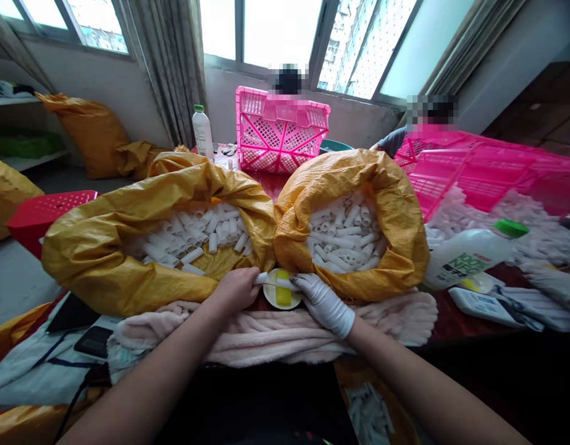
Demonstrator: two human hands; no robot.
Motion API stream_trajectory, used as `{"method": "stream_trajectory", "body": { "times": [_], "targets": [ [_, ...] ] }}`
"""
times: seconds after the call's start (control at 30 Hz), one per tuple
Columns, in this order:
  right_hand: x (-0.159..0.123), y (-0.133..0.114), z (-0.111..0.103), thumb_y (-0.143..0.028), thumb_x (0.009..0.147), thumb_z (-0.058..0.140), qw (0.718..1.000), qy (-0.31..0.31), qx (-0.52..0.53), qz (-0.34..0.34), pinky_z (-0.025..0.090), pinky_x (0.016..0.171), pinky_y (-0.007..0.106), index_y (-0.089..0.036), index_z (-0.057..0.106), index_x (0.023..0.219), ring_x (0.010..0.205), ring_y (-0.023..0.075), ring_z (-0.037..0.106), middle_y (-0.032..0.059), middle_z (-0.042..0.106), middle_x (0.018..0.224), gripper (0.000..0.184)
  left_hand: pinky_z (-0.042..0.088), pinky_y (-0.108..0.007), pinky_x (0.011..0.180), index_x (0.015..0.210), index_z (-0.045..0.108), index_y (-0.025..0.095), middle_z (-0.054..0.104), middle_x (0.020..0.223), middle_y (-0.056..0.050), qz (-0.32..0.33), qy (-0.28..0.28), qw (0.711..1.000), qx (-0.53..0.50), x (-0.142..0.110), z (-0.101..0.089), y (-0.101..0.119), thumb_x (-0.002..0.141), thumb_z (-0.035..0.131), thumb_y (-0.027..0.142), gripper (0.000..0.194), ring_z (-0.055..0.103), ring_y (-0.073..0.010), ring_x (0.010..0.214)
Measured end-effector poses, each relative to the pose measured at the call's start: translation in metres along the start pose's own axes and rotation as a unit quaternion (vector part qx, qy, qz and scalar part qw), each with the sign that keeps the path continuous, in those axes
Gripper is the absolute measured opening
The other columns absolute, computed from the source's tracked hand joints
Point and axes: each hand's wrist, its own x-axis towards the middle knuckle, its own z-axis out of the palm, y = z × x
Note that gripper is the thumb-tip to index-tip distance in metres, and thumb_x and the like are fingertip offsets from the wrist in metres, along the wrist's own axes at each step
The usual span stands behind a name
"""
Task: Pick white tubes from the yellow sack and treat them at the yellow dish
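Observation:
My left hand (239,288), bare, is closed round a short white plastic tube (261,279). Opposite it, my right hand (323,304) in a white glove pinches a thin white piece (288,284) that points toward the tube. Both ends meet or nearly meet above a small round dish (270,298) with a yellow sponge-like block (282,295) in it. Behind my left hand lies an open yellow woven sack (90,247) of loose white tubes (187,230). Another yellow sack (407,241), holding longer white pieces (343,238), stands behind my right hand.
A pink towel (275,340) lies along the table's front edge. At right are a green-capped bottle (470,256), a white box-like device (483,307) and pink crates (479,167). A pink basket (285,139) stands at the back. Two people sit beyond; a gloved hand (548,284) shows far right.

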Motion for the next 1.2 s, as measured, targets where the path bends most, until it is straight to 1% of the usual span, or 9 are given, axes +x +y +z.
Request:
{"method": "stream_trajectory", "body": {
  "times": [0.1, 0.43, 0.53, 0.63, 0.7, 0.87, 1.0, 1.07, 1.2],
  "targets": [
    [-0.003, -0.001, 0.000, -0.011, 0.085, 0.040, 0.997, -0.048, -0.007, -0.054, 0.047, 0.084, 0.037, -0.021, 0.054, 0.108, 0.096, 0.0189, 0.053, 0.0081, 0.058, 0.106, 0.029, 0.037, -0.026, 0.064, 0.078, 0.051, 0.019, 0.062, 0.082, -0.005, 0.003, 0.001, 1.000, -0.001, 0.000, 0.000, 0.000, 0.080, 0.041, 0.033, 0.017, 0.057, -0.0180, 0.078],
    [-0.004, -0.025, -0.007, -0.013, 0.085, 0.044, 0.993, -0.053, 0.018, -0.106, 0.046, 0.084, 0.037, -0.025, 0.056, 0.107, 0.098, 0.0189, 0.054, 0.0068, 0.060, 0.105, 0.028, 0.037, -0.026, 0.065, 0.077, 0.053, 0.018, 0.061, 0.080, -0.006, -0.006, 0.004, 1.000, -0.014, 0.001, 0.000, 0.000, 0.080, 0.042, 0.035, 0.021, 0.056, -0.0180, 0.076],
    [0.003, -0.030, 0.001, -0.017, 0.083, 0.048, 0.980, 0.088, 0.180, 0.001, 0.047, 0.086, 0.034, -0.024, 0.057, 0.103, 0.098, 0.0169, 0.055, 0.0056, 0.059, 0.104, 0.023, 0.038, -0.026, 0.069, 0.077, 0.054, 0.018, 0.060, 0.083, -0.006, 0.003, 0.022, 0.999, -0.031, 0.000, -0.004, 0.000, 0.079, 0.044, 0.034, 0.019, 0.054, -0.0175, 0.079],
    [0.016, -0.030, 0.010, -0.026, 0.082, 0.049, 0.893, 0.231, 0.342, 0.178, 0.050, 0.081, 0.034, -0.023, 0.056, 0.097, 0.089, 0.0164, 0.059, 0.0047, 0.061, 0.098, 0.017, 0.037, -0.027, 0.074, 0.079, 0.053, 0.017, 0.058, 0.084, -0.005, 0.038, 0.059, 0.996, -0.053, -0.003, -0.009, 0.001, 0.078, 0.046, 0.029, 0.014, 0.051, -0.0171, 0.083],
    [0.025, -0.031, 0.011, -0.029, 0.082, 0.050, 0.862, 0.247, 0.382, 0.224, 0.050, 0.078, 0.034, -0.022, 0.056, 0.095, 0.084, 0.0163, 0.060, 0.0044, 0.062, 0.094, 0.017, 0.036, -0.027, 0.074, 0.080, 0.053, 0.018, 0.058, 0.083, -0.003, 0.060, 0.077, 0.993, -0.071, -0.004, -0.011, 0.002, 0.078, 0.046, 0.026, 0.011, 0.051, -0.0165, 0.082],
    [0.035, -0.042, -0.008, -0.026, 0.080, 0.052, 0.953, 0.139, 0.262, 0.061, 0.044, 0.088, 0.034, -0.022, 0.058, 0.098, 0.097, 0.0178, 0.055, 0.0049, 0.060, 0.103, 0.019, 0.037, -0.027, 0.069, 0.075, 0.050, 0.018, 0.060, 0.074, -0.002, 0.104, 0.071, 0.989, -0.073, -0.007, -0.014, 0.016, 0.081, 0.043, 0.034, 0.018, 0.054, -0.0149, 0.072],
    [0.035, -0.049, -0.013, -0.038, 0.086, 0.040, 0.970, 0.090, 0.158, 0.160, 0.045, 0.057, 0.025, -0.018, 0.057, 0.074, 0.060, 0.0131, 0.055, 0.0012, 0.060, 0.066, 0.029, 0.038, -0.030, 0.067, 0.074, 0.054, 0.016, 0.061, 0.068, -0.005, 0.089, 0.040, 0.995, -0.008, -0.013, -0.021, 0.034, 0.080, 0.042, 0.040, 0.027, 0.056, -0.0175, 0.066],
    [0.031, -0.053, -0.014, -0.042, 0.087, 0.034, 0.969, 0.083, 0.134, 0.193, 0.038, 0.046, 0.023, -0.018, 0.050, 0.062, 0.047, 0.0107, 0.046, -0.0014, 0.051, 0.052, 0.039, 0.038, -0.027, 0.061, 0.075, 0.056, 0.017, 0.061, 0.068, -0.005, 0.084, -0.012, 0.996, -0.041, -0.017, -0.027, 0.040, 0.080, 0.041, 0.044, 0.032, 0.056, -0.0166, 0.063],
    [0.018, -0.062, -0.021, -0.040, 0.088, 0.031, 0.981, 0.086, 0.141, 0.100, 0.039, 0.052, 0.023, -0.018, 0.052, 0.064, 0.053, 0.0117, 0.049, 0.0010, 0.053, 0.056, 0.038, 0.035, -0.018, 0.052, 0.077, 0.056, 0.017, 0.058, 0.067, 0.002, 0.130, -0.174, 0.951, -0.221, -0.025, -0.036, 0.048, 0.079, 0.042, 0.045, 0.031, 0.052, -0.0101, 0.060]
  ]
}}
